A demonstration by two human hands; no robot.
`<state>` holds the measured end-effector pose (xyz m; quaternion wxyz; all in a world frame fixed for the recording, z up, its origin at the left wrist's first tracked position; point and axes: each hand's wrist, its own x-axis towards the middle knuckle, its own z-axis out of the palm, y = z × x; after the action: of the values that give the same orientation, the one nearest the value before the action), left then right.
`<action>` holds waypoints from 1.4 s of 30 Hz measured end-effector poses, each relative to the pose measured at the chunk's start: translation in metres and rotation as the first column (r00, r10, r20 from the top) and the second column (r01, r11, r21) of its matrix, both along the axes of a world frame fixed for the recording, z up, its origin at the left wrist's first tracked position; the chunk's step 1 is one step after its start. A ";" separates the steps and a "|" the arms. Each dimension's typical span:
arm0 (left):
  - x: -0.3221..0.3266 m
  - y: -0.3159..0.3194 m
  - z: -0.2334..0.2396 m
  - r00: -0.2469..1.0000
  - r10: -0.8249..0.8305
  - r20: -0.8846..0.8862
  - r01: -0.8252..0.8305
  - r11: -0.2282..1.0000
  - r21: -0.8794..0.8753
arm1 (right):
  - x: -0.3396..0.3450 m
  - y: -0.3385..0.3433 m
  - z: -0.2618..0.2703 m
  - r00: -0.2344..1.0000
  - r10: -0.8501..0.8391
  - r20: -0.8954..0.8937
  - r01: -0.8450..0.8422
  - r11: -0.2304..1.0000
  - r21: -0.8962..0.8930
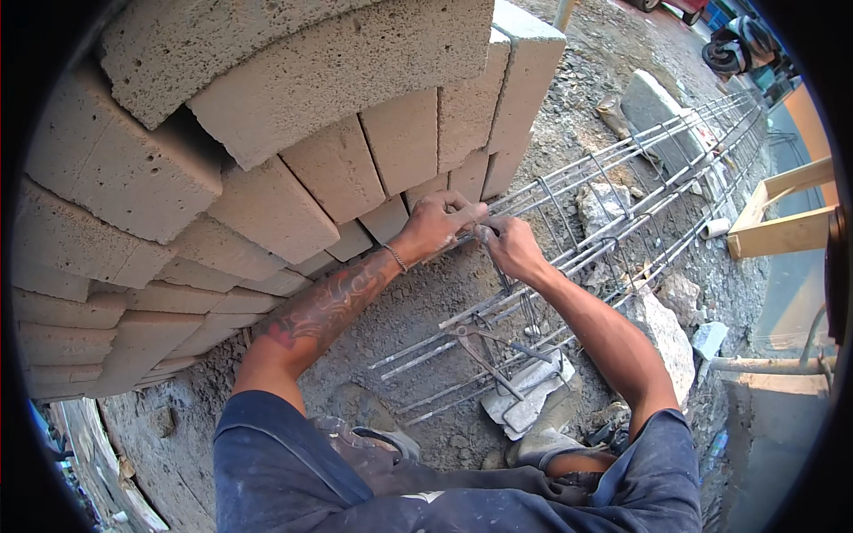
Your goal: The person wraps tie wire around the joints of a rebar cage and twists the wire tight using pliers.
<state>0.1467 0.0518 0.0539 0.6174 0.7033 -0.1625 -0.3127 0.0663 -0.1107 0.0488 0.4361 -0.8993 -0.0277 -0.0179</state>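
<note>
My left hand (441, 223) is bent over the upper bars of a steel rebar cage (603, 230), its fingers closed at a bar beside the block stack. Against its fingertips, my right hand (514, 248) pinches at the same spot, where a dark stirrup side (498, 274) runs down below it. Any tie wire between the fingertips is too small to make out. Rusty end-cutting pincers (490, 363) lie open-handled across the lower bars near the cage's close end. Beneath that end sits a broken concrete piece (526, 393).
Stacked pale lightweight concrete blocks (320, 160) rise close on the left. Rubble chunks (656, 333) and a concrete slab (656, 123) lie along the cage. To the right are a wooden frame (780, 233) and a horizontal pole (766, 365). A motorbike (740, 46) stands far off.
</note>
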 end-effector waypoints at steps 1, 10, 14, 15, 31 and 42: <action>-0.001 -0.002 0.005 0.993 -0.042 0.108 0.034 0.997 0.073 | 0.001 -0.002 0.000 1.000 0.004 -0.022 -0.004 1.000 -0.021; 0.014 0.002 0.016 0.965 -0.258 -0.044 0.262 0.942 0.208 | 0.000 -0.006 0.011 0.999 0.039 0.018 -0.040 0.998 0.053; 0.021 0.000 0.021 0.857 -0.424 0.294 0.224 0.819 0.528 | -0.002 -0.002 0.022 1.000 0.020 -0.009 -0.019 0.996 0.089; 0.018 -0.001 0.023 0.855 -0.426 0.294 0.227 0.819 0.528 | -0.002 -0.003 0.021 1.000 0.017 -0.009 -0.016 0.996 0.089; 0.005 -0.015 0.022 0.989 -0.064 -0.131 0.119 0.877 0.466 | -0.004 -0.004 0.008 0.999 -0.031 0.033 0.030 0.998 0.053; -0.013 -0.021 0.020 0.943 0.306 -0.129 -0.274 0.937 0.217 | -0.005 -0.001 0.011 0.998 -0.041 0.044 0.040 0.999 0.037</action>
<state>0.1335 0.0307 0.0737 0.5958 0.7492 0.0253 -0.2881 0.0615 -0.1112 0.0601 0.4511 -0.8910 -0.0190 -0.0476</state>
